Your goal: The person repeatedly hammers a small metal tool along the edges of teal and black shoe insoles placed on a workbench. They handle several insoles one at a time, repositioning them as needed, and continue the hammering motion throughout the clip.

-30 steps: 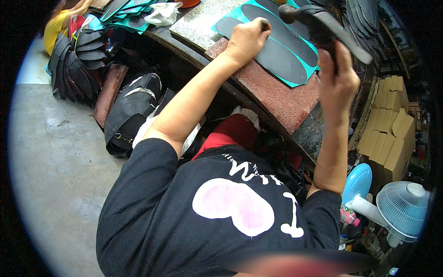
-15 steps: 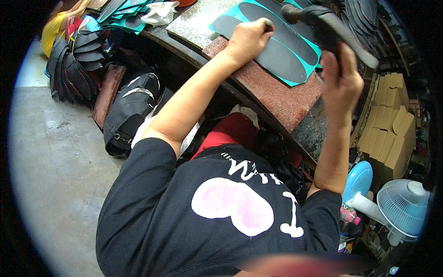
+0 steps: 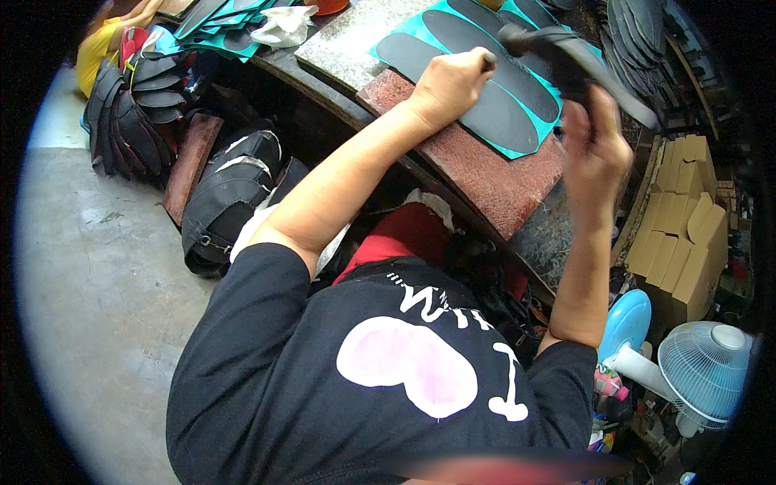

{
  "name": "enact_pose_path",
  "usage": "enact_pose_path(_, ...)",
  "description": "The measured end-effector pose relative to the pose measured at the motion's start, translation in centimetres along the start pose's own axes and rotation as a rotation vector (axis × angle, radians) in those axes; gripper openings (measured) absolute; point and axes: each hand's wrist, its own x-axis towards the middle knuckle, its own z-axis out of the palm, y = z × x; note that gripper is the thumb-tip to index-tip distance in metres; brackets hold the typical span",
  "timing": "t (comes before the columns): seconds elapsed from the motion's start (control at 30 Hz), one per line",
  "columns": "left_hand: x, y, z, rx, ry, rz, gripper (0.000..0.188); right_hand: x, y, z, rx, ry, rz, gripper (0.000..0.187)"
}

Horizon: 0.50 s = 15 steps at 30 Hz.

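My left hand [image 3: 450, 87] is closed over the work, a small dark rod end [image 3: 488, 62] poking out at the fingertips; the rest of that rod is hidden. Under it lies a teal sheet [image 3: 519, 151] bearing long dark oval sole shapes [image 3: 516, 101], on a reddish stone slab [image 3: 505, 182]. To the right, my right hand [image 3: 598, 149] is wrapped round a dark hammer [image 3: 578, 56], raised above the sheet. Both hammer and fingers are smeared by motion.
A pale stone block [image 3: 347, 48] adjoins the slab, with a stack of teal-and-dark sheets [image 3: 222, 28] and a white plastic bag [image 3: 284, 27] farther left. Cardboard boxes [image 3: 679, 234] and a fan [image 3: 705, 376] stand at right. Another person in yellow [image 3: 95, 50] is far left.
My left hand has shifted slightly right and down across the sheet. The hammer stays raised in my right hand, only slightly moved.
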Motion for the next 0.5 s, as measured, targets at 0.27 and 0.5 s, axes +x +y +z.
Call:
enact_pose_path(0.27,0.6,-3.2,-2.8,-0.650,0.431,-0.410,0.008,-1.1,3.3,0.8,-0.143,-0.161,0.272,0.041)
enact_pose_path(0.5,0.0,-5.8,-3.4,-0.316,0.171,-0.432,0.013,0.7,2.4,1.7,-0.088,-0.186,0.223,0.040)
